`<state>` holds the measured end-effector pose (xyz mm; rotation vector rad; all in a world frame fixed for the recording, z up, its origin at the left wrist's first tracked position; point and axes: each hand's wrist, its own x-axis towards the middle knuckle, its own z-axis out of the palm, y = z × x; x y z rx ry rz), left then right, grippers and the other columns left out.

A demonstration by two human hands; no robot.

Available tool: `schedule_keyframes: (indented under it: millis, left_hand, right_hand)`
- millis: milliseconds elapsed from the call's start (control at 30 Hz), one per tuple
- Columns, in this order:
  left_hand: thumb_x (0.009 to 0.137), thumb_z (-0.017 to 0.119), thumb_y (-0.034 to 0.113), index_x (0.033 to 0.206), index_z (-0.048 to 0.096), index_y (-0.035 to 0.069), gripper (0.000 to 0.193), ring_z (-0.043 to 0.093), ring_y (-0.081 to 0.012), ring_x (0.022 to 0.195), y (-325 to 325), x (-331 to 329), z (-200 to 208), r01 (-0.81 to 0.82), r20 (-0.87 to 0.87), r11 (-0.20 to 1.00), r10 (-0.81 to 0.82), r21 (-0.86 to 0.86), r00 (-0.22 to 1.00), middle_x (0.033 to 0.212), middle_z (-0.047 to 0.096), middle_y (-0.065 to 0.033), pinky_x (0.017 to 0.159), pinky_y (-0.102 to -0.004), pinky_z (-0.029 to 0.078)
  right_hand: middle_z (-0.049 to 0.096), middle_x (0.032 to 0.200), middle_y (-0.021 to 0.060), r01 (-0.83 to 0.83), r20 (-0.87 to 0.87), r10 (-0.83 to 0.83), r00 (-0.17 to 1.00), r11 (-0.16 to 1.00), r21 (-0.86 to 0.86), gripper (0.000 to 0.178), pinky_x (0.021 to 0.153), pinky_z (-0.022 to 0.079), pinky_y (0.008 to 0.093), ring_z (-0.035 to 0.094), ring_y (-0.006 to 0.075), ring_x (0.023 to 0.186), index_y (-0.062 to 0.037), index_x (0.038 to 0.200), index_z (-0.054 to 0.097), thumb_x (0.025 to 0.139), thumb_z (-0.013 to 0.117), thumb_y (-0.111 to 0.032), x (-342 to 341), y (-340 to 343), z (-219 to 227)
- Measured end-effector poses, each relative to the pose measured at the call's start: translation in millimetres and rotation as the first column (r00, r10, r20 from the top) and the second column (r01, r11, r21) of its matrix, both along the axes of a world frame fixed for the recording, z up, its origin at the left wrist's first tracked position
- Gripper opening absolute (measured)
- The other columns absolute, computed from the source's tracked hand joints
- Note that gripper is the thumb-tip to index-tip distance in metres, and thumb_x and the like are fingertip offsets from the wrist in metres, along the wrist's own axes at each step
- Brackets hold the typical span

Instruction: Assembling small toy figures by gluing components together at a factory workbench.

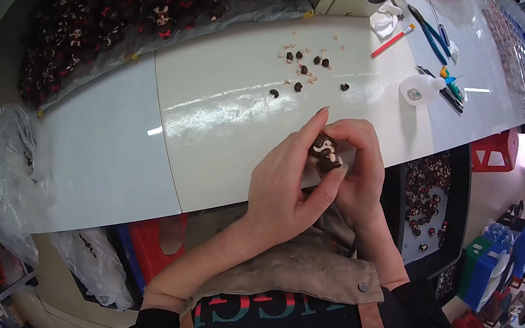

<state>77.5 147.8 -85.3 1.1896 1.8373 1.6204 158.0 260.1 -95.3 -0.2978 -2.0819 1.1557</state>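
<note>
Both hands (319, 168) pinching small brown figurine (326, 153), loose parts (305, 68) on white table (227, 121)

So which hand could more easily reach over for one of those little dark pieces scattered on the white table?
Probably the right hand. The scattered dark and cream pieces lie ahead, slightly nearer it, while the left hand wraps the small brown-and-white figurine. Both hands grip it now.
</note>
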Motion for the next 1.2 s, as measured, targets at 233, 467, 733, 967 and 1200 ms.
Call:
schedule_keyframes:
  millis: [233,467,733,967,1200]
  left_hand:
    - [0.082,0.060,0.010,0.135,0.036,-0.003,0.060,0.058,-0.0190,0.097,3,0,1,0.025,0.061,0.998,-0.022,-0.052,0.998,0.112,0.055,-0.0142,0.084,-0.0285,0.046]
    - [0.079,0.064,0.017,0.131,0.042,0.001,0.058,0.061,-0.0232,0.081,7,2,-5,-0.046,-0.023,0.998,0.048,0.050,0.999,0.099,0.059,-0.0132,0.070,-0.0305,0.049]
    - [0.078,0.063,0.013,0.131,0.042,0.001,0.058,0.061,-0.0234,0.084,8,3,-7,-0.040,0.006,0.996,0.040,0.081,0.999,0.100,0.058,-0.0134,0.072,-0.0303,0.049]
    - [0.077,0.062,0.009,0.132,0.041,0.000,0.059,0.061,-0.0217,0.088,7,3,-8,-0.034,0.059,0.997,0.030,0.065,0.998,0.104,0.058,-0.0142,0.077,-0.0293,0.049]
    - [0.077,0.062,0.008,0.132,0.041,0.000,0.060,0.061,-0.0210,0.090,4,2,-7,-0.014,0.085,0.999,0.010,0.044,0.996,0.106,0.058,-0.0142,0.078,-0.0292,0.049]
  right_hand:
    - [0.056,0.097,0.0111,-0.028,-0.019,0.030,0.999,0.997,0.078,0.049,0.066,0.051,0.0292,0.055,0.0225,0.084,-0.0026,0.103,0.055,0.057,0.065,0.012,0,3,-1]
    - [0.055,0.099,0.0113,-0.044,-0.038,0.046,0.998,0.998,0.050,0.050,0.064,0.052,0.0278,0.055,0.0223,0.084,-0.0017,0.102,0.056,0.056,0.062,0.014,3,7,-4]
    - [0.056,0.097,0.0105,-0.025,-0.041,0.028,0.999,0.998,0.060,0.049,0.063,0.052,0.0276,0.056,0.0226,0.084,-0.0022,0.101,0.056,0.055,0.062,0.013,1,6,-4]
    - [0.058,0.093,0.0086,0.007,-0.026,-0.006,1.000,0.999,0.049,0.047,0.068,0.049,0.0315,0.056,0.0251,0.084,-0.0032,0.098,0.057,0.054,0.064,0.010,1,6,-7]
    - [0.059,0.094,0.0082,0.020,-0.025,-0.018,1.000,0.998,0.066,0.046,0.070,0.048,0.0330,0.056,0.0259,0.084,-0.0036,0.097,0.058,0.053,0.065,0.008,2,5,-7]
